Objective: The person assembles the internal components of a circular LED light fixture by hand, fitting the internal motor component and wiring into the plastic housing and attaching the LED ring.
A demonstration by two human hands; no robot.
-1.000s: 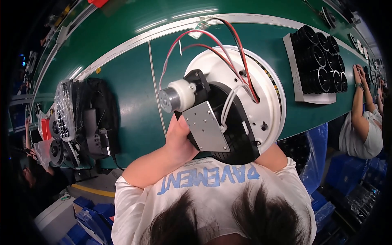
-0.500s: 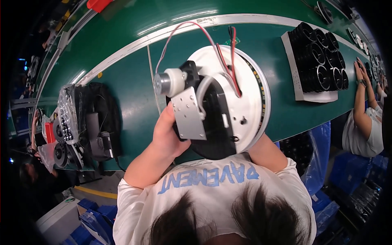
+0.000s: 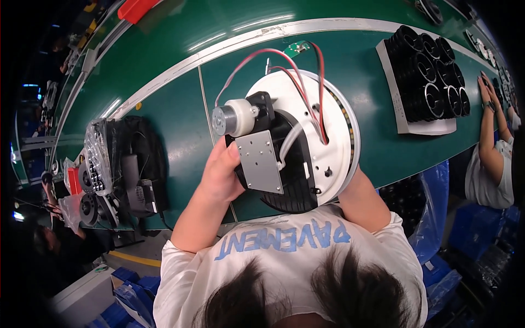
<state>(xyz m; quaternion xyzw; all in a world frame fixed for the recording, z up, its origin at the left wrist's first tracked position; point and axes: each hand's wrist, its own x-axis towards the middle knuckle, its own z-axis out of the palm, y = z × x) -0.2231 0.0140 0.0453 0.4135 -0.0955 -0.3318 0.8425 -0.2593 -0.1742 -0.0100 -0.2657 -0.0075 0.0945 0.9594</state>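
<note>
I hold up a motor assembly, tilted, with a round white disc (image 3: 334,136) and a black ribbed housing (image 3: 292,199). My left hand (image 3: 221,172) is closed round its left side, the thumb beside a grey metal plate (image 3: 258,162). Above the plate sits a small silver motor (image 3: 223,121) in a white collar, with a pale tube (image 3: 289,143) curving nearby. Red, white and black wires (image 3: 321,82) loop over the disc toward a small green circuit board (image 3: 297,49). My right forearm (image 3: 365,199) goes behind the disc; that hand's fingers are hidden.
A white box (image 3: 392,93) with stacked black rings (image 3: 424,68) stands on the green table (image 3: 188,117) at right. At left lie bagged parts (image 3: 97,158) and a black power adapter (image 3: 143,188). Another person's hands (image 3: 486,93) rest at the far right.
The assembly has shifted slightly and turned, its motor lower and farther right. Its wires have swung, and the green circuit board now shows more fully above the disc.
</note>
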